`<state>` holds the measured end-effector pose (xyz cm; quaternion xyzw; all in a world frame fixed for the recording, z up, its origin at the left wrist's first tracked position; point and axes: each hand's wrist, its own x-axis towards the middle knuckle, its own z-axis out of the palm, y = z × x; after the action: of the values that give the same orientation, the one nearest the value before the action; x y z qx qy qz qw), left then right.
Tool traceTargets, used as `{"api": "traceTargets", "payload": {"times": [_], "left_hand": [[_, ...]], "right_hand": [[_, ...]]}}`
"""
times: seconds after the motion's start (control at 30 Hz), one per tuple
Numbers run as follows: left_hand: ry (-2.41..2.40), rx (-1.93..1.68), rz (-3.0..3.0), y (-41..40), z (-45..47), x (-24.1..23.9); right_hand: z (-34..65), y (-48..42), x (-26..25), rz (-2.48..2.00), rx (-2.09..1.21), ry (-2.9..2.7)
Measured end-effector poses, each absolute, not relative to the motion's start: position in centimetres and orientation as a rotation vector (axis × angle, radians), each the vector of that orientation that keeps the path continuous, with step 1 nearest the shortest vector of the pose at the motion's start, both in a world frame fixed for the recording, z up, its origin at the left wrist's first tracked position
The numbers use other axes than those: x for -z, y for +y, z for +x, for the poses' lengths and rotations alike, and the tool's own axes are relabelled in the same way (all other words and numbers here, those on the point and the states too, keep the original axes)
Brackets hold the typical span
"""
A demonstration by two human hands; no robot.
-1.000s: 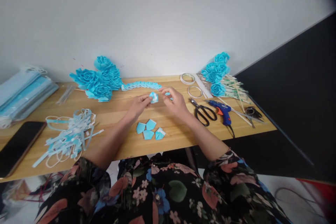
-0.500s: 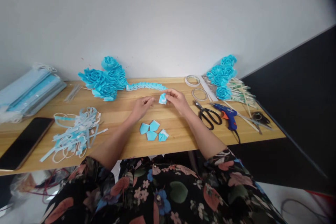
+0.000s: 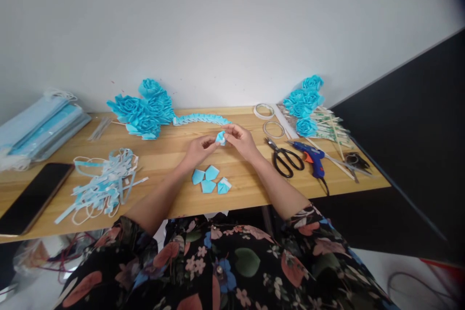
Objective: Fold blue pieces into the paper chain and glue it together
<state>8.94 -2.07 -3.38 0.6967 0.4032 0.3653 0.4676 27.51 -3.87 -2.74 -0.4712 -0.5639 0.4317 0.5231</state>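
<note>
A small folded blue-and-white petal piece (image 3: 220,138) is pinched between my two hands above the middle of the table. My left hand (image 3: 201,148) grips its left edge with thumb and fingers. From the other side, my right hand (image 3: 240,140) holds it with closed fingertips. Nearer to me lie several loose folded blue petals (image 3: 208,186), one of them (image 3: 224,185) showing a white edge. Behind my hands a curved row of overlapping blue folded pieces (image 3: 201,118) rests on the wood.
Blue flower bunches (image 3: 143,109) (image 3: 305,101) stand left and right at the wall. Scissors (image 3: 286,157), a blue glue gun (image 3: 313,157) and tape rolls (image 3: 264,111) lie right. Cut strips (image 3: 105,186), a phone (image 3: 34,198) and stacked face masks (image 3: 41,126) are left.
My left hand has moved right and taken hold of the folded petal piece. My right hand has shifted slightly left with it, and the piece has turned.
</note>
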Motion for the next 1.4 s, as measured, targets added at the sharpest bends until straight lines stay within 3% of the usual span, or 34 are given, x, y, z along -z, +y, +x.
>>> {"api": "traceTargets", "payload": {"times": [0.57,0.97,1.4], "left_hand": [[1.005,-0.854,1.742,-2.0,9.0,3.8],[1.022,-1.026,1.464,-1.8,8.7,3.2],[1.012,-1.006,1.469,-2.3,9.0,2.8]], "right_hand": [[27.4,-4.2,2.8,-1.162,-1.014,-1.44],[27.5,-4.1,2.7,-1.172,-1.154,-1.457],[27.3,-4.4,2.0,-1.272,-1.022,-1.62]]}}
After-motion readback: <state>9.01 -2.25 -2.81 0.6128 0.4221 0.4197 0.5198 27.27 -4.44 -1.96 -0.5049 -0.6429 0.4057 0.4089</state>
